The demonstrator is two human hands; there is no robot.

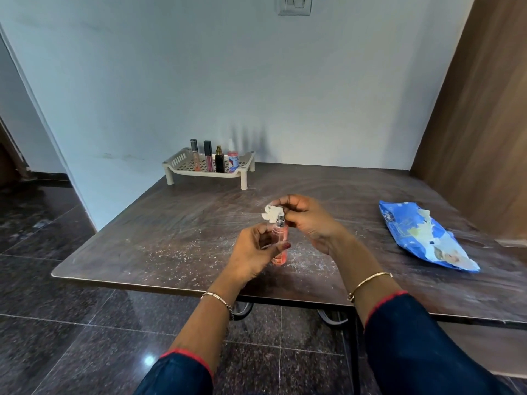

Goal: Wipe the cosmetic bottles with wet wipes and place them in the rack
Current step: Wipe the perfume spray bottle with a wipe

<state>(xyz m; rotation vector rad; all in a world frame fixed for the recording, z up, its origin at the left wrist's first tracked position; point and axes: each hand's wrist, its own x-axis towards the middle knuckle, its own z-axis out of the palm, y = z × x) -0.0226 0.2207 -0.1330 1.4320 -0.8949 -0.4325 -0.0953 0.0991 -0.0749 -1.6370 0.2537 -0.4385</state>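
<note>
My left hand (253, 252) grips a pink spray bottle (279, 238) upright above the middle of the table. My right hand (306, 220) pinches a small white wet wipe (271, 212) against the bottle's silver top. At the back of the table stands a cream plastic rack (182, 166) holding several cosmetic bottles: a clear tube with a silver cap (195, 155), a pink gloss with a black cap (208, 156), a black perfume bottle (219, 161) and a pink bottle with a white cap (233, 158).
A blue wet wipes pack (422, 238) lies open on the right side of the dark wooden table (171, 223). White crumbs dot the tabletop near the front edge. A wooden panel (484, 124) rises at the right; the wall is behind the rack.
</note>
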